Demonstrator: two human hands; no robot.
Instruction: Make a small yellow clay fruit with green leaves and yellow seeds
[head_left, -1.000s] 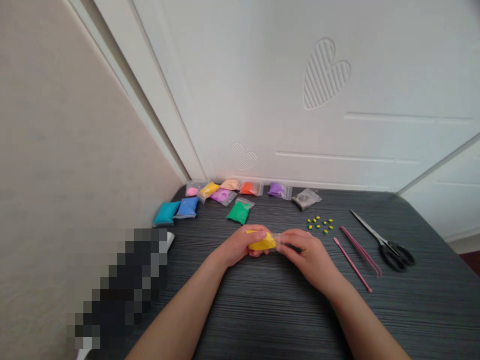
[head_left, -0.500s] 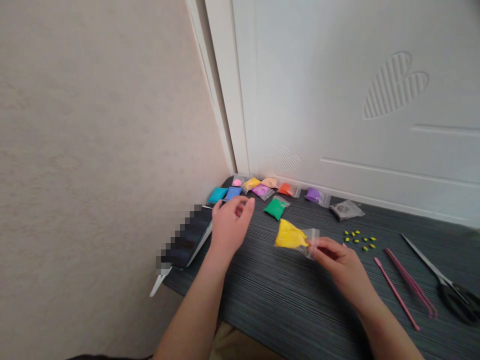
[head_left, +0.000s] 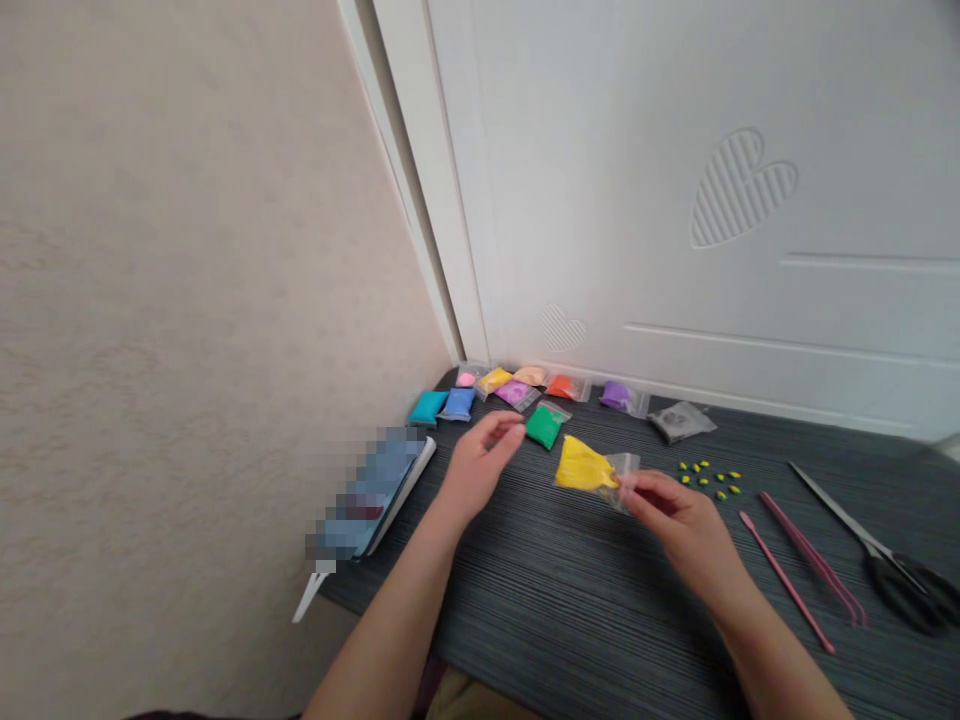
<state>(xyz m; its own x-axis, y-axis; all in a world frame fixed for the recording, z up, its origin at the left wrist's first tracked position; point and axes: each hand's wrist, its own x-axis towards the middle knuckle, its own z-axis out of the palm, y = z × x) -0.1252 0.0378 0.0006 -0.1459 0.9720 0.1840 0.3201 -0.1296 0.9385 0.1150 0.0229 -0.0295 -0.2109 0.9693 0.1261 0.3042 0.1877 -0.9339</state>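
Note:
My right hand (head_left: pixel 675 508) pinches the clear zip end of a small plastic bag of yellow modelling clay (head_left: pixel 582 466), held up above the dark table. The yellow clay fills the bag's far left end. My left hand (head_left: pixel 484 458) is empty, its fingers loosely bent and thumb apart, to the left of the yellow bag. Just beyond its fingertips lies a bag of green clay (head_left: pixel 544 426). Several tiny green-and-yellow pieces (head_left: pixel 703 481) sit in a loose group beyond my right hand.
More clay bags, among them blue (head_left: pixel 458 403), orange (head_left: pixel 562 386), purple (head_left: pixel 616 394) and grey (head_left: pixel 681 421), line the back by the white door (head_left: pixel 637 200). A propped tablet-like device (head_left: pixel 375 495) stands left. At right lie a pink stick tool (head_left: pixel 786 582), pink tweezers (head_left: pixel 814 560) and scissors (head_left: pixel 870 540).
My left hand has moved right and away from the blue bags, towards the green bag. My right hand keeps hold of the yellow bag. The device's screen has turned from dark to lit.

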